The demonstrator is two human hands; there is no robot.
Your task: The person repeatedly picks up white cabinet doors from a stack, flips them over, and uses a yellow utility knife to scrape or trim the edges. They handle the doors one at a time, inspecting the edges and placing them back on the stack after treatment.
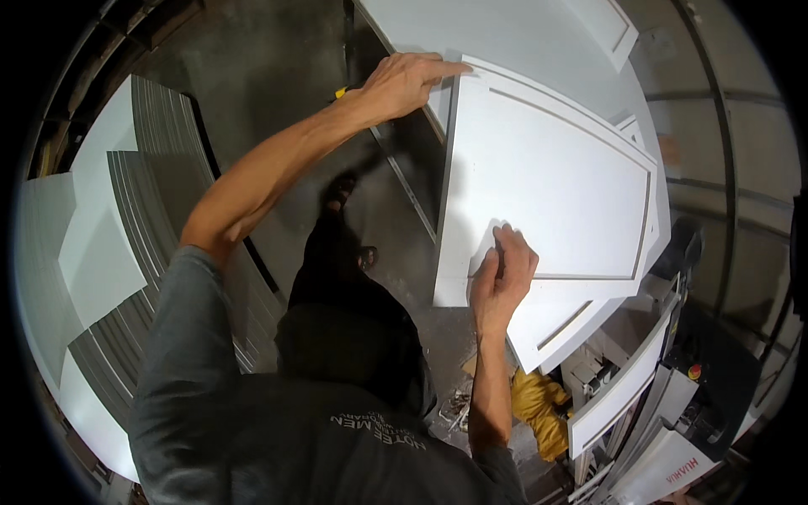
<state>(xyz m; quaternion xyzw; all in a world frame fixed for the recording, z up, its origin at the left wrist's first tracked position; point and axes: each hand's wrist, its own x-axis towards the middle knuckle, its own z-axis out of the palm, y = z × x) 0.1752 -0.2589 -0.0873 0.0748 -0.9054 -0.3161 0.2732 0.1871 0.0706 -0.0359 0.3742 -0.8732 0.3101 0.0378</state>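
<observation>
A white cabinet door panel [555,185] with a raised frame lies tilted across a white work surface. At its far left corner, my left hand [408,82] lays stretched fingers on the edge. My right hand [507,273] rests on the panel's face near the closest left corner, fingers bent and the thumb apart from them. Nothing shows in this hand, though its palm side is partly hidden. Beneath the panel, another white framed panel [528,337] sticks out on the near side.
Stacked white boards [101,252] stand on my left. A further framed panel [608,29] lies at the far right of the white surface [471,29]. Near right are a yellow cloth or bag [540,412], a leaning white panel [619,391] and a machine with a red button [694,371].
</observation>
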